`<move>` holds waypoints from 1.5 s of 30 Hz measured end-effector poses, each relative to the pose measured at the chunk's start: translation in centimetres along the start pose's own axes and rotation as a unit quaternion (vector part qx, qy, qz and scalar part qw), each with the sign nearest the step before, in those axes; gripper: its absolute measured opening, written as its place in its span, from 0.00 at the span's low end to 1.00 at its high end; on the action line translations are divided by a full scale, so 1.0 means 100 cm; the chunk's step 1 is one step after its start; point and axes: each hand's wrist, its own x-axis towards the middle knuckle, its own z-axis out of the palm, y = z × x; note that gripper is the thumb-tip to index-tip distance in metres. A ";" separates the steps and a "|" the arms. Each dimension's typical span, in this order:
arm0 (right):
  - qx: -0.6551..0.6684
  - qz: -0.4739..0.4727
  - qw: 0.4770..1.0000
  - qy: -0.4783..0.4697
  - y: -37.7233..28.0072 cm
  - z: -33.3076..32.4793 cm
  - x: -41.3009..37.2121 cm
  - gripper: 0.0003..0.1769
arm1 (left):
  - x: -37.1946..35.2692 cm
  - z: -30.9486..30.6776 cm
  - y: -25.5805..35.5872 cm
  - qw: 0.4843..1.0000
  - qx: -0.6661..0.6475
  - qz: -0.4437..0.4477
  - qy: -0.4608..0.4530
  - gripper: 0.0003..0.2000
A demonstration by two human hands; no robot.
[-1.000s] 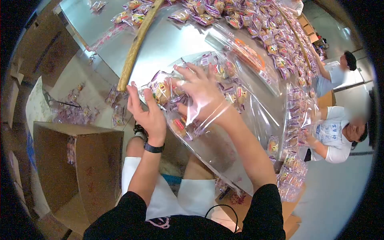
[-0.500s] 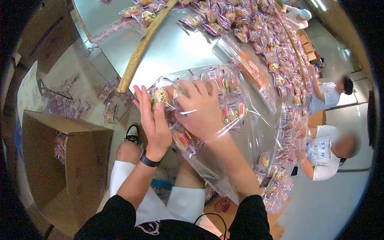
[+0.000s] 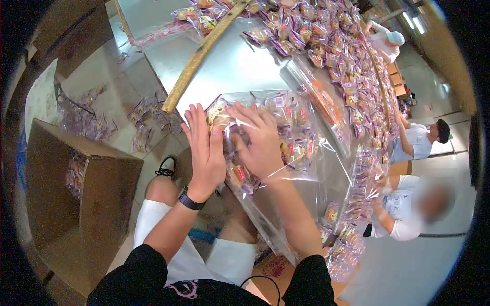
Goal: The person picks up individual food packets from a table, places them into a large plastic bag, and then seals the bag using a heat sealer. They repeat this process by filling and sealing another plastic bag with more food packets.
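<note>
A large clear plastic bag [image 3: 306,176] lies over the table's near edge with several small wrapped pastries [image 3: 291,115] inside. My left hand [image 3: 206,148], with a dark watch at the wrist, presses flat against the bag's far-left side, fingers apart. My right hand [image 3: 258,143] reaches inside the bag, fingers bent over the packets; film and glare partly cover it. One packet [image 3: 219,115] sits between the two hands at the bag's end. Another packet with a red label [image 3: 240,173] rests just below my right hand.
Loose packets [image 3: 337,46] are heaped on the metal table [image 3: 224,66], beside a wooden strip [image 3: 204,56] and a stack of flat bags [image 3: 321,104]. An open cardboard box [image 3: 109,194] stands at left, packets on the floor nearby. Several people work across the table at right.
The view has shifted slightly, so the table and box appear displaced. My left hand's fingers now lie straighter along the bag, and my right hand's fingers have shifted over the packets.
</note>
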 end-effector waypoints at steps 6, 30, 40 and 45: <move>-0.091 0.034 0.994 -0.049 -0.016 0.003 0.004 0.33 | 0.002 -0.005 -0.003 0.999 -0.034 0.022 0.016 0.34; -0.059 -0.006 0.994 0.096 -0.002 0.024 0.001 0.34 | 0.007 -0.015 0.004 0.995 0.062 0.084 0.000 0.27; -0.052 -0.022 0.998 0.022 0.002 0.027 0.002 0.30 | 0.019 -0.019 0.015 0.973 0.096 0.205 0.052 0.05; -0.053 -0.016 0.998 0.016 -0.002 0.028 0.007 0.33 | 0.021 -0.015 0.011 0.974 0.040 0.195 0.109 0.06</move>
